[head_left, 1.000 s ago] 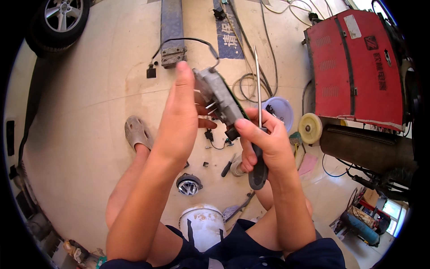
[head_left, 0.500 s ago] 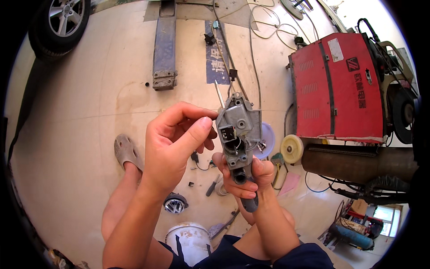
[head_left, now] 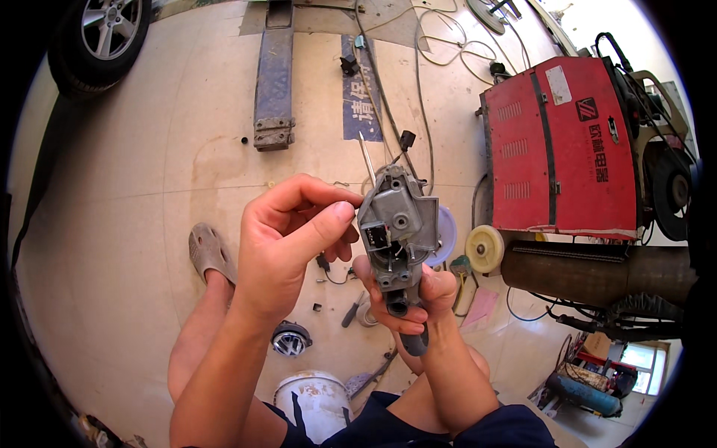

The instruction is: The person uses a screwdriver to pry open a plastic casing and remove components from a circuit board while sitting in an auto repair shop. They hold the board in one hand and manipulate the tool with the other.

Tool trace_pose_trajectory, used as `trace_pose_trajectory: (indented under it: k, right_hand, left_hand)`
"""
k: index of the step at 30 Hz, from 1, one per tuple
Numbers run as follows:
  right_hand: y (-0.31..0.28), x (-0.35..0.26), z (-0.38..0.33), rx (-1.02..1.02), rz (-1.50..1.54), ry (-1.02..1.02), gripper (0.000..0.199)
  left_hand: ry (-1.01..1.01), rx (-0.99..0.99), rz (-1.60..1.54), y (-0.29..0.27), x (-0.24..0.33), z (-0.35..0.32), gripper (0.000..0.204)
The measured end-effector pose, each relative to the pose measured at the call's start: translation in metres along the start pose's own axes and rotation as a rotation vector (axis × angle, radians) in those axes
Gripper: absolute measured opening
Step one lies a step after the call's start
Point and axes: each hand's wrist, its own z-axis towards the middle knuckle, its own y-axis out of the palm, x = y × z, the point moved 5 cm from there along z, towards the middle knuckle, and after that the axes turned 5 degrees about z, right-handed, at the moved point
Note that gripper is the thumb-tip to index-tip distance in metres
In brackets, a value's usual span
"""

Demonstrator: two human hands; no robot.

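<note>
- Pale tiled floor (head_left: 112, 194) spreads below you; a red cabinet (head_left: 560, 160) stands to your right, and a car wheel (head_left: 89, 63) shows at the upper left.
- Ahead of you, a worn blue beam (head_left: 275, 93) lies along the floor, with cables (head_left: 426, 112) trailing to its right.
- Your right hand (head_left: 407, 299) grips the lower end of the grey housing (head_left: 396, 205), together with a screwdriver (head_left: 415, 341) behind it.
- You hold the housing up before you, well above the floor, its open side facing you and its narrow end down.
- That narrow end has a round dark opening; a black socket (head_left: 376, 236) sits at the housing's left side.
- The screwdriver's handle sticks out below your right hand, and its metal shaft rises past the housing's upper left.
- Your left hand (head_left: 295, 239) has its fingers curled, thumb near forefinger, right at the housing's left edge; whether it pinches anything, you cannot tell.
- A black plug (head_left: 407, 140) shows just above the housing; a lilac bowl (head_left: 447, 233) is partly hidden behind its right side.
- Below your left hand, a round badge (head_left: 290, 340) lies on the floor near a white bucket (head_left: 317, 399).
</note>
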Motion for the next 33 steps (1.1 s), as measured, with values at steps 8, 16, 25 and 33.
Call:
trace_pose_trajectory:
  k: [8, 16, 25, 33]
  right_hand:
    - [-0.0031, -0.0017, -0.0031, 0.105, -0.045, -0.002, 0.066]
    - [0.0003, -0.0021, -0.0024, 0.147, -0.099, -0.003, 0.073]
    - [0.0026, -0.0029, 0.0000, 0.146, -0.153, -0.036, 0.070]
    - [0.0031, -0.0020, -0.0002, 0.145, -0.166, -0.080, 0.065]
  left_hand:
    - [-0.022, -0.002, -0.056, 0.0006, -0.0017, 0.0004, 0.016]
    - [-0.030, -0.003, -0.109, 0.0013, -0.0022, 0.0008, 0.015]
    - [-0.057, 0.007, -0.136, 0.0012, -0.0035, 0.0009, 0.015]
    - [-0.064, 0.012, -0.152, 0.0028, -0.0023, 0.0004, 0.015]
